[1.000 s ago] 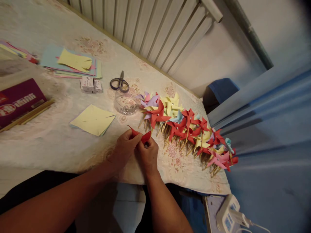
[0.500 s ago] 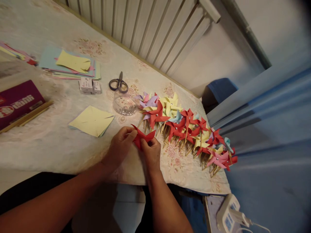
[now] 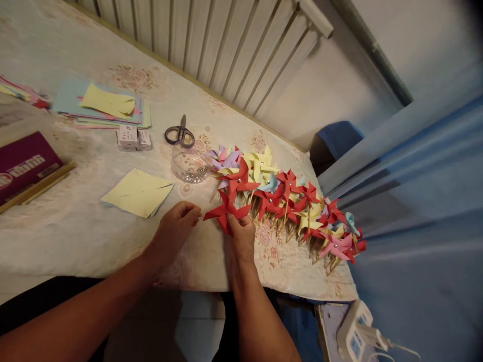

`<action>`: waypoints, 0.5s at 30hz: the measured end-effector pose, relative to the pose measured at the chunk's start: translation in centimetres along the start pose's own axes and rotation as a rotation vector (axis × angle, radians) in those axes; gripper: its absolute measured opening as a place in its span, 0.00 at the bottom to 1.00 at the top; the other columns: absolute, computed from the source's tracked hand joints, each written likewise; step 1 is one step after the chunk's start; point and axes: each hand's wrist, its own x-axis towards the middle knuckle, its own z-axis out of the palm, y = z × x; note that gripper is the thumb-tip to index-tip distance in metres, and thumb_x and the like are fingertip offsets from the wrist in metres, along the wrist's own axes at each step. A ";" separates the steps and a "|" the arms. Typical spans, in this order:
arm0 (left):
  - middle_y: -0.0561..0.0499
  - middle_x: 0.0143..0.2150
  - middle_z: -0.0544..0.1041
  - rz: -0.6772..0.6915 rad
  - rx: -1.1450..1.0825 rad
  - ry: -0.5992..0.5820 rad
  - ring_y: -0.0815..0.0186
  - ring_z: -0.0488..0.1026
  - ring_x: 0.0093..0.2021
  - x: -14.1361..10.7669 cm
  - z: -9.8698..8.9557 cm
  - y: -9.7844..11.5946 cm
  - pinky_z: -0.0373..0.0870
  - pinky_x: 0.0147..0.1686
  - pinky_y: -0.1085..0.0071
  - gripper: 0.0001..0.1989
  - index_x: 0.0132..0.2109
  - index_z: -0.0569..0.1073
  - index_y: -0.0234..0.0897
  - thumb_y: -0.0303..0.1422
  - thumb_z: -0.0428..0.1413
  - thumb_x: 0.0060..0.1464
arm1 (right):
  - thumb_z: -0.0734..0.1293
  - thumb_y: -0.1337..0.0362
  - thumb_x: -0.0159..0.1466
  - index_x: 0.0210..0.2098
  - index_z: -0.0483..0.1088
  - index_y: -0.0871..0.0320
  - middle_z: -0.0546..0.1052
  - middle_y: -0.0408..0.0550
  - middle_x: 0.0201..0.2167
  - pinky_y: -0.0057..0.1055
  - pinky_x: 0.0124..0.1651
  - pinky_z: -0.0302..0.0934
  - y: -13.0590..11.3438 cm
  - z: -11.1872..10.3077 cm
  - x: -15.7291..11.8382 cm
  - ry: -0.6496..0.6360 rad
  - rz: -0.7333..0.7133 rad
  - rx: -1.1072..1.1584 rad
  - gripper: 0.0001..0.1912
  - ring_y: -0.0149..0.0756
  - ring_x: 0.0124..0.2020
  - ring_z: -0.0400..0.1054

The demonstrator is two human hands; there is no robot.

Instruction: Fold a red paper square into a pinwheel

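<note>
My right hand (image 3: 241, 234) pinches a red paper pinwheel (image 3: 225, 213) at its middle, thumb on top. Its four blades are folded in, and no stick shows on it. Just left of the pinwheel, apart from it, is my left hand (image 3: 181, 218), its thumb and fingertips drawn together. Whether anything small sits between them cannot be made out. Beyond my hands stands a clear round dish (image 3: 189, 168) with small shiny pieces in it. Scissors (image 3: 179, 136) lie behind the dish. Cut yellow paper squares (image 3: 138, 192) rest to the left of my left hand.
Finished pinwheels on sticks (image 3: 287, 201) lie in a long row at right. Coloured paper sheets (image 3: 68, 98) and small white boxes (image 3: 130, 138) are at the back left, near a purple box (image 3: 28, 163) and wooden sticks (image 3: 41, 186). A power strip (image 3: 352, 332) sits low right.
My left hand has let go of the red paper and moved slightly left. The pinwheel has opened out toward the camera in my right hand, and the view has shifted a little.
</note>
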 end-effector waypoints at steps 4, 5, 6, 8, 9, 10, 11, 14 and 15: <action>0.55 0.26 0.70 -0.013 -0.087 -0.104 0.68 0.65 0.28 -0.3 0.3 -0.3 0.61 0.31 0.71 0.11 0.29 0.72 0.36 0.40 0.56 0.52 | 0.72 0.60 0.51 0.33 0.75 0.61 0.78 0.44 0.28 0.27 0.33 0.62 -0.1 -0.2 0.2 0.071 -0.049 0.008 0.12 0.30 0.28 0.68; 0.54 0.26 0.71 -0.037 -0.138 -0.154 0.69 0.65 0.27 -0.5 0.5 -0.3 0.61 0.30 0.71 0.11 0.31 0.73 0.36 0.39 0.56 0.52 | 0.71 0.60 0.51 0.33 0.75 0.61 0.78 0.44 0.29 0.27 0.34 0.62 -0.2 -0.2 0.2 0.081 -0.061 0.016 0.13 0.30 0.28 0.67; 0.54 0.27 0.71 -0.076 -0.200 -0.199 0.69 0.65 0.27 -0.7 0.7 -0.4 0.61 0.29 0.71 0.10 0.33 0.74 0.36 0.39 0.56 0.51 | 0.71 0.60 0.51 0.33 0.75 0.61 0.77 0.44 0.29 0.27 0.34 0.62 -0.2 -0.1 0.1 0.088 -0.070 0.026 0.13 0.30 0.28 0.67; 0.53 0.28 0.72 -0.179 -0.335 -0.270 0.70 0.65 0.26 -1.1 1.2 -0.5 0.60 0.28 0.72 0.13 0.40 0.76 0.35 0.38 0.58 0.49 | 0.71 0.60 0.51 0.33 0.74 0.61 0.77 0.44 0.29 0.27 0.34 0.62 -0.4 0.0 0.1 0.102 -0.082 0.043 0.13 0.30 0.28 0.67; 0.53 0.28 0.72 -0.226 -0.397 -0.300 0.70 0.65 0.25 -1.3 1.5 -0.5 0.60 0.28 0.72 0.16 0.44 0.76 0.35 0.38 0.59 0.48 | 0.71 0.60 0.51 0.33 0.74 0.61 0.77 0.44 0.29 0.27 0.35 0.62 -0.4 0.1 0.0 0.110 -0.086 0.045 0.13 0.30 0.28 0.67; 0.53 0.29 0.72 -0.262 -0.451 -0.327 0.71 0.65 0.25 -1.6 1.7 -0.6 0.60 0.27 0.73 0.18 0.46 0.75 0.35 0.37 0.60 0.47 | 0.71 0.60 0.51 0.33 0.74 0.61 0.77 0.44 0.29 0.26 0.35 0.62 -0.5 0.1 -0.1 0.116 -0.088 0.045 0.12 0.30 0.28 0.67; 0.53 0.29 0.73 -0.287 -0.498 -0.350 0.71 0.64 0.25 -1.8 1.9 -0.6 0.60 0.27 0.73 0.20 0.48 0.75 0.35 0.37 0.61 0.47 | 0.70 0.60 0.51 0.33 0.73 0.61 0.77 0.43 0.28 0.26 0.34 0.62 -0.5 0.2 -0.1 0.121 -0.087 0.044 0.12 0.30 0.28 0.67; 0.53 0.29 0.72 -0.316 -0.600 -0.398 0.73 0.63 0.25 -2.1 2.3 -0.6 0.60 0.27 0.74 0.23 0.52 0.74 0.36 0.36 0.62 0.47 | 0.70 0.60 0.51 0.31 0.72 0.61 0.75 0.43 0.26 0.26 0.33 0.61 -0.3 0.3 -0.2 0.119 -0.073 0.050 0.11 0.29 0.26 0.66; 0.53 0.29 0.72 -0.321 -0.621 -0.409 0.73 0.63 0.25 -2.2 2.4 -0.7 0.61 0.27 0.74 0.24 0.53 0.74 0.37 0.36 0.62 0.47 | 0.70 0.60 0.51 0.31 0.72 0.60 0.75 0.42 0.26 0.26 0.32 0.61 -0.2 0.2 -0.1 0.116 -0.068 0.060 0.11 0.29 0.26 0.65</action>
